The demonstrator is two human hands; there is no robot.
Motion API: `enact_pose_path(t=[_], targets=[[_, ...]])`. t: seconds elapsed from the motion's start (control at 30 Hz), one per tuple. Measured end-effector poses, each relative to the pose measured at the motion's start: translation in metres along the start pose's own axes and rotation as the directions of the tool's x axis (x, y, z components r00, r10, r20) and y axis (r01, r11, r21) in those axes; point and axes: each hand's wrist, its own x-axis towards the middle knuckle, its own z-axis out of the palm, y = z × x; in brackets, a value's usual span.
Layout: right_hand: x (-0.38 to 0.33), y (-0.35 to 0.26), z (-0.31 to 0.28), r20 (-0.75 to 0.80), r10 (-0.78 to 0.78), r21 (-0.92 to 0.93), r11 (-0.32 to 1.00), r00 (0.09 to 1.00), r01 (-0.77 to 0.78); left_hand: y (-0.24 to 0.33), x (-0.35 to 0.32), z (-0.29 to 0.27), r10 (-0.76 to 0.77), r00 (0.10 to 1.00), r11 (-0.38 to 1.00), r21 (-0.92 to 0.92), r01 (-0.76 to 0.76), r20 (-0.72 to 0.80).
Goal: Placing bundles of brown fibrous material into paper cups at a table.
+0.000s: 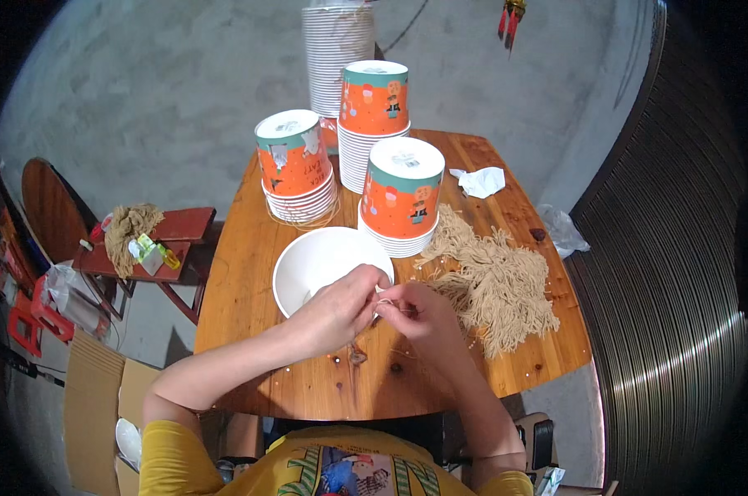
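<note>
My left hand (334, 312) and my right hand (423, 317) meet in front of a white paper bucket (314, 258) that stands with its mouth up. The fingers of both hands are pinched together, with a small whitish thing (382, 302) between the fingertips, too small to name. My left hand covers part of the bucket's near rim. Right of my right hand lies a heap of tan yarn strands (506, 285), some of them loose toward my fingers.
Upside-down stacks of orange and green paper buckets (403, 194) stand behind, another stack (295, 157) ringed by loose thin bands. A tall white stack (338, 58) rises at the back. Crumpled tissue (481, 182) lies on the wooden table (250, 364). A red bench (184, 225) is to the left.
</note>
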Motion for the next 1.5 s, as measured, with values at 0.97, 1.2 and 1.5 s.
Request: enact_pose_path(t=[0.97, 1.2, 1.5], targets=[[0.001, 0.003, 0.019, -0.105, 0.008, 0.036, 0.999, 0.994, -0.004, -0.011, 0.002, 0.002, -0.209, 0.973, 0.974, -0.112, 0.198, -0.100], [0.001, 0.003, 0.018, -0.105, 0.012, 0.004, 1.000, 0.994, -0.012, -0.010, 0.001, 0.005, 0.003, 0.965, 0.990, 0.139, 0.035, -0.263], [0.001, 0.006, 0.020, -0.083, -0.002, 0.042, 0.999, 0.997, 0.006, -0.014, 0.002, 0.007, -0.220, 0.963, 0.969, -0.148, 0.198, -0.152]])
